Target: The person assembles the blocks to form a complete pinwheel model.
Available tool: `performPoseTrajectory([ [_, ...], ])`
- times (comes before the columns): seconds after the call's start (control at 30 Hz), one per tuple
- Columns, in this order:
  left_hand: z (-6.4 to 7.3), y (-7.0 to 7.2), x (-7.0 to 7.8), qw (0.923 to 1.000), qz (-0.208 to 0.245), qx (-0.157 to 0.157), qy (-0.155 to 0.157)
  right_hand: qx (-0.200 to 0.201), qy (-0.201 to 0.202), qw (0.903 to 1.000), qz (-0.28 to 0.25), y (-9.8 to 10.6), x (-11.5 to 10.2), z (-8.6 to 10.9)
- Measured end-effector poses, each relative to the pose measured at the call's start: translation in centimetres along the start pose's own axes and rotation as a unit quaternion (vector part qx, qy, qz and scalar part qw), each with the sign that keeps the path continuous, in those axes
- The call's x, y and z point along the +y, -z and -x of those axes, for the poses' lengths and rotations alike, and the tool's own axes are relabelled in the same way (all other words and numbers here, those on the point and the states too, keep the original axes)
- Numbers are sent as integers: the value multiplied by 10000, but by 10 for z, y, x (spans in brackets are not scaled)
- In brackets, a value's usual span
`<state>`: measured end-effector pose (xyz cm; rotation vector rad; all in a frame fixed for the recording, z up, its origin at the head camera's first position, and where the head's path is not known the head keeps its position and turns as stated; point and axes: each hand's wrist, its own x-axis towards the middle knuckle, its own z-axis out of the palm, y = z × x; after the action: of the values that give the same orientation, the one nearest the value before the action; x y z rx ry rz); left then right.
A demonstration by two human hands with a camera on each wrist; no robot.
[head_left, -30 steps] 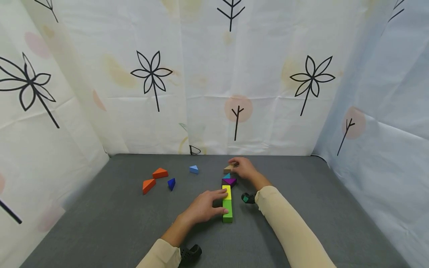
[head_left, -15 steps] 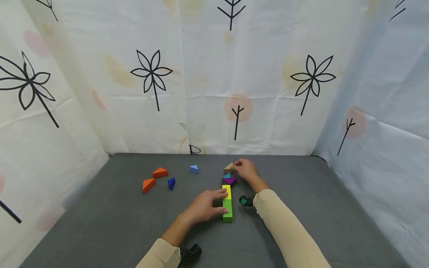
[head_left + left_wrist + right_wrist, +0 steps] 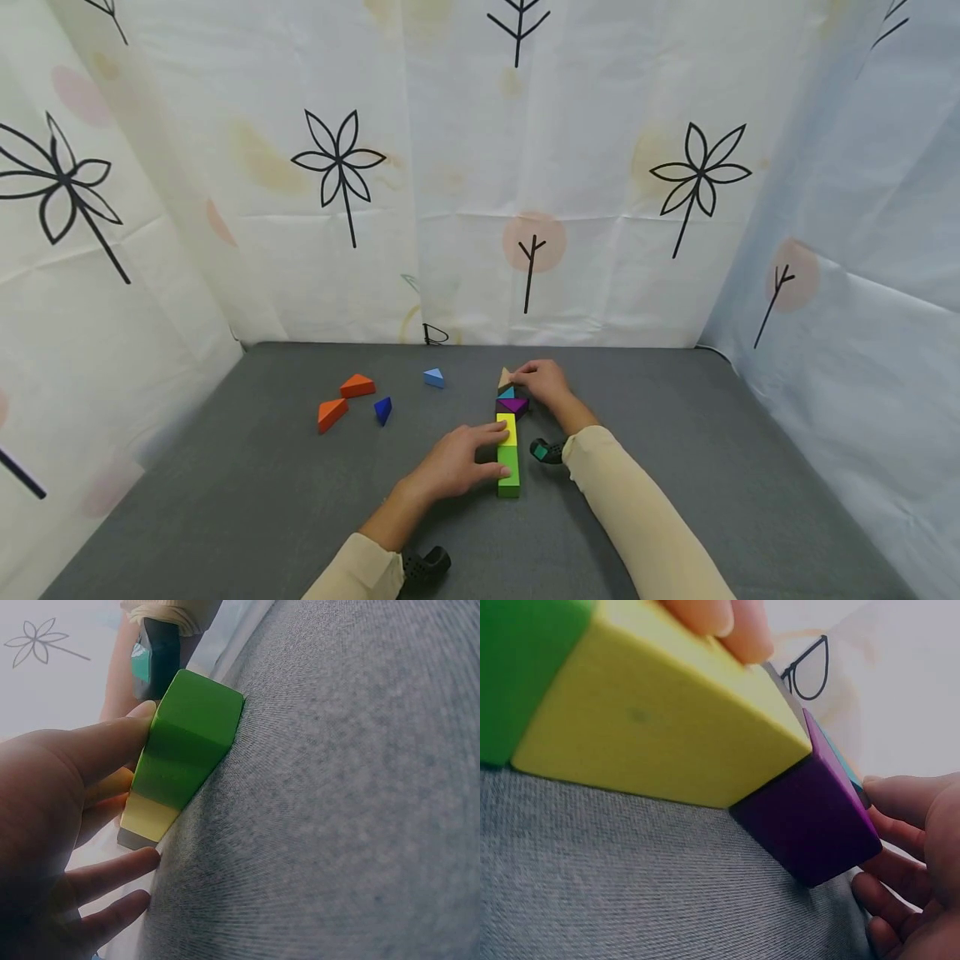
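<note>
On the grey table, a green block (image 3: 511, 458), a yellow block (image 3: 507, 418), a purple triangular block (image 3: 513, 406) and a small teal triangular block (image 3: 507, 392) form a row running away from me. My left hand (image 3: 453, 461) rests extended fingers on the yellow block and the thumb on the green one. At the row's far end, my right hand (image 3: 547, 385) pinches a tan triangular block (image 3: 504, 380) between thumb and fingertips. The right wrist view shows that hand's fingers (image 3: 900, 802) just beyond the purple block; the tan block is hidden there.
Left of the row lie two orange triangular blocks (image 3: 357, 386), a dark blue triangular block (image 3: 383, 411) and a light blue triangular block (image 3: 433, 378). White printed curtains (image 3: 450, 167) stand behind and beside the table (image 3: 225, 500).
The right hand has turned the tan block and shifted it slightly left, close behind the teal block. The left hand has stayed in place on the yellow and green blocks.
</note>
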<state>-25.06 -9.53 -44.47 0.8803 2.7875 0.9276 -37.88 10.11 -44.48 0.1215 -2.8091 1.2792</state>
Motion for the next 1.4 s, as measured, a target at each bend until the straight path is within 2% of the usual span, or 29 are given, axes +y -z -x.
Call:
performPoseTrajectory([
  [0.43, 0, -1, -2, 10000, 15, -31, -4, -186, -244, 9987, -404, -2, -2, 6],
  [0.63, -1, -1, -2, 9999, 82, -57, 57, -233, -233, 9982, -499, -2, -1, 6],
  [0.93, 1, 0, -2, 10000, 69, 10, -40, -286, -266, 9972, -643, -1, -1, 7],
  [1.4, 0, 0, -1, 10000, 36, -33, 52, -391, -149, 9955, -855, 1, 0, 11],
])
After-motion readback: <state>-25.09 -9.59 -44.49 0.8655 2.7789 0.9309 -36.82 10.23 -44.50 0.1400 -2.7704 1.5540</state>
